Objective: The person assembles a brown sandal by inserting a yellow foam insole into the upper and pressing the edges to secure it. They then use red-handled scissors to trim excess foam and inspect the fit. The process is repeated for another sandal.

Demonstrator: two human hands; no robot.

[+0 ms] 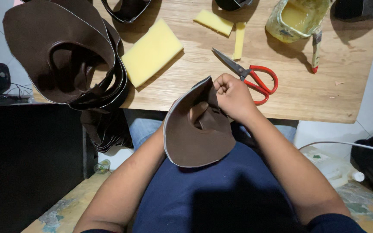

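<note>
The person sits at a wooden bench (324,86) holding a curved piece of brown leather (197,138), shaped like a hat brim with a hole and a folded tab in the middle, over the lap just below the bench edge. The right hand (234,97) is closed in a pinch on the upper edge of this leather piece, fingers curled tight. The left hand is hidden behind the piece; its forearm runs up beneath it, so it seems to support the leather from below, but how it grips cannot be told.

The work in hand looks like shaping or pressing the edge near the centre opening, a fitting step by hand. The next move probably calls for a steady pinch along the rim while the hidden hand turns the piece.

On the bench lie red-handled scissors (251,75) just beside the right hand, a yellow foam block (151,52), two smaller foam strips (214,21), a tub of yellowish glue (296,17) with a brush (316,45), and a stack of similar brown leather pieces (61,51) at the left corner.
</note>
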